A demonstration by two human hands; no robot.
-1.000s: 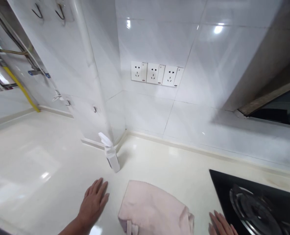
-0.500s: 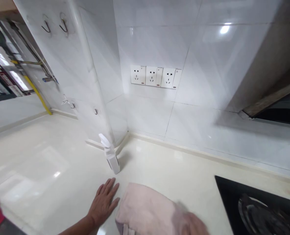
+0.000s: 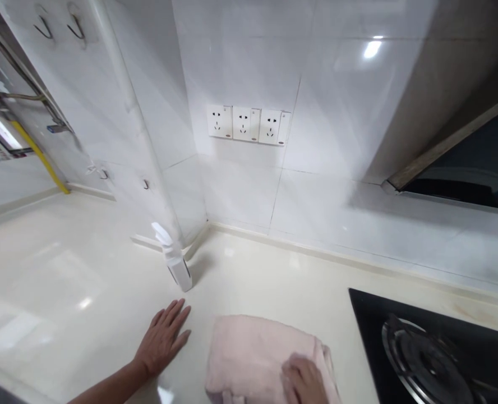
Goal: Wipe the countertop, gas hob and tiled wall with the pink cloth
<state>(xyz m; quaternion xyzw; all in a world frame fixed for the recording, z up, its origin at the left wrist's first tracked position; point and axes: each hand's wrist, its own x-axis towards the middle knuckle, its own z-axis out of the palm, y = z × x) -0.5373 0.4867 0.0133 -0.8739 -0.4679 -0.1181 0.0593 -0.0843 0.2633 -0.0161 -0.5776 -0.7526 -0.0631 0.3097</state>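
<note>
A folded pale pink cloth (image 3: 253,353) lies on the cream countertop (image 3: 84,269) near the front edge. My right hand (image 3: 303,381) rests on the cloth's right end with its fingers curled down onto the fabric. My left hand (image 3: 162,336) lies flat on the counter just left of the cloth, fingers stretched out and holding nothing. A white spray bottle (image 3: 175,264) stands upright a little beyond my left hand, by the wall corner.
A black gas hob (image 3: 425,348) with a burner sits at the right. White tiled walls carry three sockets (image 3: 247,123) and hooks (image 3: 59,25). A range hood (image 3: 455,118) hangs at upper right. A yellow pipe (image 3: 38,157) runs at far left.
My right hand has moved from the counter beside the hob onto the cloth's right end. My left hand stays flat on the counter. The view has shifted slightly.
</note>
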